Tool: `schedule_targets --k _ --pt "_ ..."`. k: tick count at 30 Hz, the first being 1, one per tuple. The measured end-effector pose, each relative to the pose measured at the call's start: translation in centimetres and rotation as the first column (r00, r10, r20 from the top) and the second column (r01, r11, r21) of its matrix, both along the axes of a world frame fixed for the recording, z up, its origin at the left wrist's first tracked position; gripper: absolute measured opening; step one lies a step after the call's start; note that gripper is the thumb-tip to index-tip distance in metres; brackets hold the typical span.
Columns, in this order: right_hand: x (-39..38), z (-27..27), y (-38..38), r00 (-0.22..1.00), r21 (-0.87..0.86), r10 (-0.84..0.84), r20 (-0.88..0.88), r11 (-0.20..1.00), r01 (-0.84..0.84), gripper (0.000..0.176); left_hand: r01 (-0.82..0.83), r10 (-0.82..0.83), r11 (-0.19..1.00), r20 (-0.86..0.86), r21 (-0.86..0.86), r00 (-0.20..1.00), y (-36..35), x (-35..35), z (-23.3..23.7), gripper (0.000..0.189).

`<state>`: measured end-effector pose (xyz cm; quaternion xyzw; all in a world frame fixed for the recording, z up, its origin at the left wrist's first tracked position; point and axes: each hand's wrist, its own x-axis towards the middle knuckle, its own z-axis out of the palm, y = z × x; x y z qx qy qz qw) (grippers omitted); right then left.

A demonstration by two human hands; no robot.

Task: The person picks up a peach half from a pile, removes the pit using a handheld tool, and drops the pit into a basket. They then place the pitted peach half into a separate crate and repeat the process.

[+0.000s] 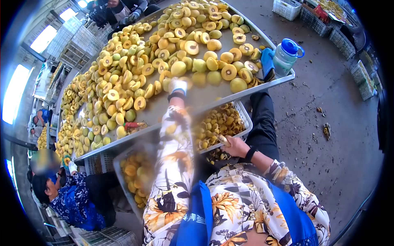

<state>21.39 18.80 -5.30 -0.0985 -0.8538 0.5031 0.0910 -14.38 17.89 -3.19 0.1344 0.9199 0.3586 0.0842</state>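
My left hand (177, 87), in a white glove with a dark cuff, is stretched out over the metal table (213, 95) and is motion-blurred. It hovers just short of the pile of peeled and halved yellow fruit (180, 67). Whether it holds anything is unclear. My right hand (234, 146), bare with a black wristband, stays close to my body and is closed around a small pale tool (224, 140). It sits at the near edge of a metal tray (247, 117) full of cut fruit pieces (217, 123).
A water bottle with a blue lid (286, 55) and a blue cloth (267, 61) stand at the table's right corner. A second tray of fruit (135, 172) lies lower left. One person in blue (76, 197) sits at lower left, another (119, 10) at the far end. Crates (287, 8) stand on the concrete floor.
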Motion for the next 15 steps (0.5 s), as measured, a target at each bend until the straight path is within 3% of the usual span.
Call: schedule_targets --k 1,2,3,4,5,7,8,9,10,11,12,13,15 --pt "-0.5 -0.1 0.3 0.999 0.030 -0.030 0.019 0.999 0.029 0.031 0.021 -0.022 1.000 0.025 0.012 0.999 -0.2 -0.6 -0.2 0.035" --pt "-1.0 0.0 0.6 0.989 -0.124 -0.066 0.136 0.989 0.083 0.030 0.040 -0.041 0.999 0.050 0.024 0.998 -0.7 0.1 0.8 0.034" --pt "-1.9 0.2 0.9 0.969 -0.029 -0.098 0.228 0.994 0.107 0.032 0.070 -0.092 0.981 0.115 0.180 0.989 -1.7 0.9 1.7 0.029" --pt "-2.4 0.7 1.0 0.978 0.017 -0.184 0.102 0.983 0.183 0.040 0.114 -0.142 0.956 0.088 0.269 0.986 -3.0 2.8 3.3 0.030" --pt "-3.6 -0.1 1.3 0.969 -0.125 -0.235 0.077 0.962 0.244 0.046 0.157 -0.189 0.923 0.058 0.351 0.980 -4.3 5.0 4.8 0.030" --pt "-6.0 2.4 1.3 0.928 -0.120 -0.309 -0.209 0.950 0.289 0.049 0.126 -0.128 0.953 -0.009 0.275 0.992 -6.0 10.6 8.0 0.046" --pt "-6.4 4.3 1.1 0.941 -0.412 -0.289 -0.174 0.890 0.197 0.047 0.155 -0.135 0.969 -0.113 0.192 0.984 -7.1 13.1 8.8 0.046" --pt "-7.4 4.3 0.8 0.918 -0.310 -0.321 -0.233 0.919 0.243 0.043 0.175 -0.150 0.979 -0.213 0.106 0.966 -8.2 15.7 9.8 0.047" --pt "-8.2 5.2 0.1 0.897 -0.419 -0.299 -0.326 0.896 0.147 0.041 0.159 -0.156 0.987 -0.090 0.027 0.984 -8.9 19.1 13.0 0.048" --pt "-8.5 6.4 -0.5 0.862 -0.513 -0.291 -0.415 0.857 0.042 0.039 0.194 -0.171 0.970 -0.152 0.149 0.973 -9.6 19.2 10.8 0.048" --pt "-8.4 6.6 -0.8 0.900 -0.601 -0.246 -0.360 0.799 -0.022 0.037 0.161 -0.211 0.888 0.072 0.430 0.975 -10.3 20.2 10.8 0.047" --pt "-8.4 6.7 -1.1 0.931 -0.682 -0.192 -0.312 0.727 -0.079 0.035 0.049 -0.298 0.743 0.264 0.668 0.918 -10.9 21.1 10.9 0.047" --pt "-8.1 7.6 -2.1 0.981 -0.689 -0.110 -0.161 0.724 -0.032 0.033 -0.256 -0.406 0.461 0.459 0.849 0.791 -11.7 20.1 6.3 0.046"
